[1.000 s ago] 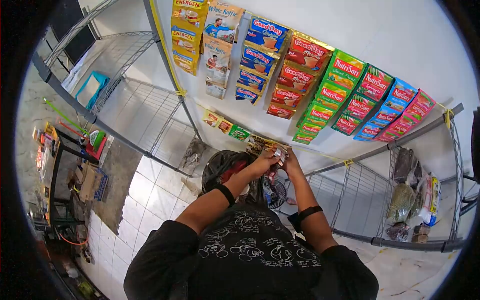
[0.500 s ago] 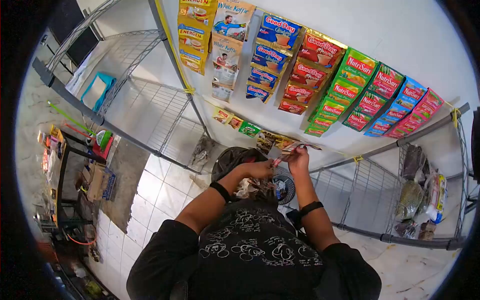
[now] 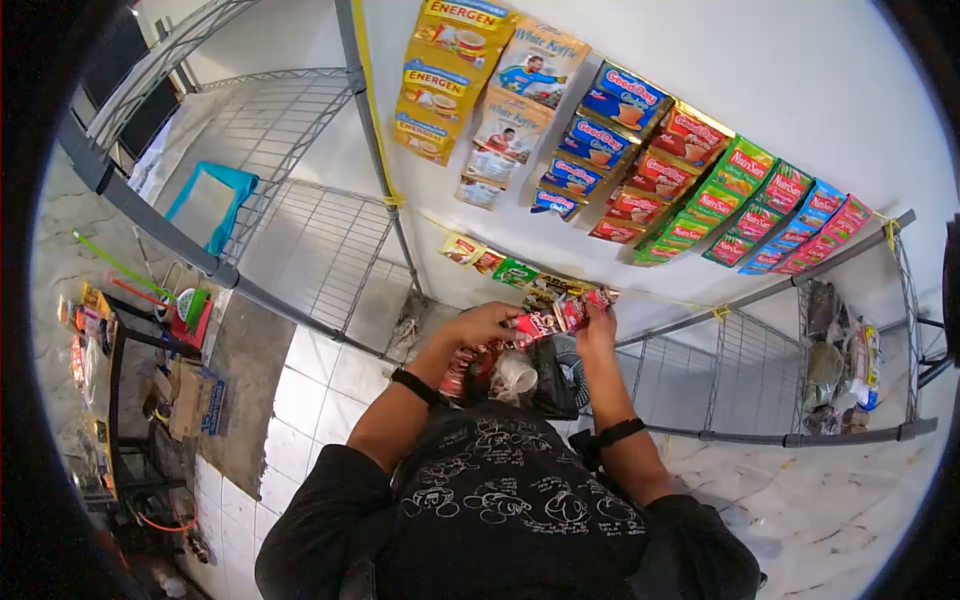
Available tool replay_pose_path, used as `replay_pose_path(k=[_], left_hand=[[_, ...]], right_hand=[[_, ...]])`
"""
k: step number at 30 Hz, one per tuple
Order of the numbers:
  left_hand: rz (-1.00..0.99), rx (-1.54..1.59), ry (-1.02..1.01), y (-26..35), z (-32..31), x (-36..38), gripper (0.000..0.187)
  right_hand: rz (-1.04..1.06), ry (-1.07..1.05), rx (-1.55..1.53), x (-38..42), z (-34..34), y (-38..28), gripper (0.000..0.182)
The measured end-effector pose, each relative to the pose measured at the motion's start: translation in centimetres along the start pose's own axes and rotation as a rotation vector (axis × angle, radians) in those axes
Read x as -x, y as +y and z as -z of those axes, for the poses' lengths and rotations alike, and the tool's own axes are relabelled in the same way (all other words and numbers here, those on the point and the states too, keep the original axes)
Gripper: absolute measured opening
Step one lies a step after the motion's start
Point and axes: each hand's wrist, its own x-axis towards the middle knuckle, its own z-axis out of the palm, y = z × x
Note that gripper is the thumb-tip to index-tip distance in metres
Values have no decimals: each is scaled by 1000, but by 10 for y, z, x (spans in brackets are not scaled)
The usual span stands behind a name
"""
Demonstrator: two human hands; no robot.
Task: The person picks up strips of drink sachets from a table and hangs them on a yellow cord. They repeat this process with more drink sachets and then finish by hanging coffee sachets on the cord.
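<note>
A strip of red and brown drink sachets [image 3: 545, 322] is stretched between my two hands. My left hand [image 3: 486, 325] is closed on its left end. At the other end, the fingers of my right hand [image 3: 598, 325] pinch the strip. Below my hands, more red sachets [image 3: 458, 372] hang or lie near my left wrist; their lower part is hidden by my shirt. Beside them are a clear plastic cup [image 3: 515, 374] and a black plastic bag [image 3: 552, 380]. Just beyond my hands, a row of small sachets [image 3: 515, 272] hangs from a low yellow line.
Strips of sachets [image 3: 600, 145] hang on the white wall ahead. Wire racks [image 3: 310, 240] stand left, with a blue-edged item on a shelf. Another rack [image 3: 790, 440] on the right holds bagged goods [image 3: 865, 365]. A cardboard box [image 3: 195, 398] and a cluttered table [image 3: 125, 370] are far left.
The view has shifted, and the hanging strips sit further right. My hands have moved apart, and the sachet strip now spans between them. Red sachets and a cup now show below.
</note>
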Motion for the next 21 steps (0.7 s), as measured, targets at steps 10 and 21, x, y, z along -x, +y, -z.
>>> replay_pose_path(k=[10, 21], left_hand=[[-313, 323, 482, 36, 77, 45, 41], [-411, 331, 546, 40, 140, 50, 42]], right_hand=[[-204, -245, 54, 44, -75, 22, 38], [-284, -282, -8, 71, -48, 58, 29]])
